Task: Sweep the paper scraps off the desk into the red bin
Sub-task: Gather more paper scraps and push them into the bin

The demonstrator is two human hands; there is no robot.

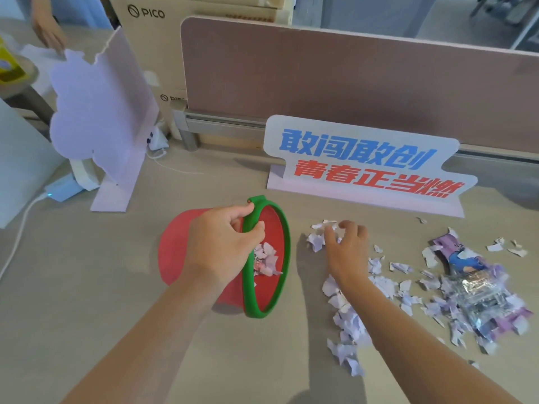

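Observation:
The red bin (175,252) with a green rim lies tipped on its side on the desk, mouth facing right. My left hand (224,246) grips the upper part of the green rim. Several white scraps lie inside the bin (267,260). My right hand (347,249) rests palm down on the desk just right of the bin's mouth, fingers curled over a small clump of paper scraps (316,240). More white and lilac paper scraps (350,325) trail under and beside my right forearm, spreading out to the right.
A crumpled clear and purple wrapper (475,290) lies among the scraps at right. A standing sign with blue and red characters (367,164) is behind. A lilac cardboard cutout (99,112) stands at back left. A white cable (17,237) runs along the left. Another person's hand (48,30) is at top left.

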